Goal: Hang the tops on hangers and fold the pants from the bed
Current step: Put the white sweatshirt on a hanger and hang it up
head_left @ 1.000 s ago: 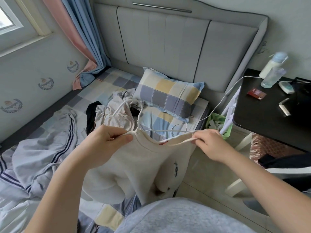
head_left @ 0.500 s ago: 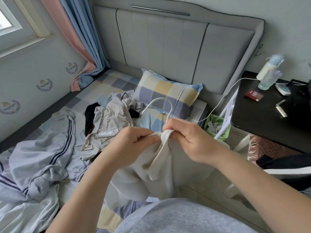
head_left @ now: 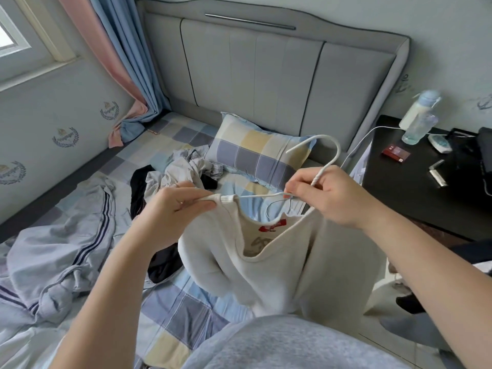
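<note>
head view: a small red sewn label [head_left: 273, 227] sits inside the neckline of the cream knit long-sleeved top [head_left: 279, 262]; its writing is too small to read. the top hangs in the air above the blue, grey and yellow checked bed sheet [head_left: 173, 310]. the left hand [head_left: 175, 209] pinches its collar at one shoulder. the right hand [head_left: 330, 195] grips the twisted neck of the thin white wire hanger [head_left: 332, 153], hook up. the blue wall crests [head_left: 65, 137] carry unreadable script.

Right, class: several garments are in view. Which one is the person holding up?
The cream knit top with the red neck label, pinched by the left hand. The grey striped garment, black garment and crumpled pale garment lie on the bed.
</note>
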The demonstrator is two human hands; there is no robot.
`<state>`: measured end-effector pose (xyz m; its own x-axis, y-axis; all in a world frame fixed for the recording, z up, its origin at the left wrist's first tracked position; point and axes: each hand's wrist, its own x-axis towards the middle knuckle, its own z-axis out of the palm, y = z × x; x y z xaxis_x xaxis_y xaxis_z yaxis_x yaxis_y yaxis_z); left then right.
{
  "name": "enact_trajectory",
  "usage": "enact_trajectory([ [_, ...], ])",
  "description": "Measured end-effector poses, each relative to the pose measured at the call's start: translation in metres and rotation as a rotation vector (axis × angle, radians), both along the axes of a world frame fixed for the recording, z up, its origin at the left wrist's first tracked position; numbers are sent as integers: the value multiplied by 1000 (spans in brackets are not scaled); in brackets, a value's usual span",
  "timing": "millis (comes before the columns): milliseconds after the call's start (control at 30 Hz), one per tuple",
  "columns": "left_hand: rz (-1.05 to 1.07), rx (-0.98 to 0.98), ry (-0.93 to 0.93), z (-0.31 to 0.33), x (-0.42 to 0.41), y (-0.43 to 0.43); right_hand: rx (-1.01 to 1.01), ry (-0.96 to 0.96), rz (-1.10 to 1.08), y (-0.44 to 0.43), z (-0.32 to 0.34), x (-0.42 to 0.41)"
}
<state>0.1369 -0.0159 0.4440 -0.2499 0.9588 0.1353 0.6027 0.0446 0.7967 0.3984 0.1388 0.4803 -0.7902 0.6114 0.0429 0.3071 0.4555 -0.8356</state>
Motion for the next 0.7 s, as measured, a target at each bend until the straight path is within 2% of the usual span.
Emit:
enact_trajectory([
  [300, 62, 64, 22, -1, -2, -2, 28, 31, -29, -1, 15, -8],
  [400, 108, 61, 86, -7, -5, -4, 57, 65, -25, 0, 18, -10],
  [567, 258, -211, 264, -39, -18, -12, 75, 134, -56, 5, 26, -3],
  [633, 344, -175, 275, -50, -20, -17, 74, 114, -77, 9, 27, 2],
  [700, 396, -39, 251, -54, -21, -22, 73, 77, -85, 12, 26, 5],
])
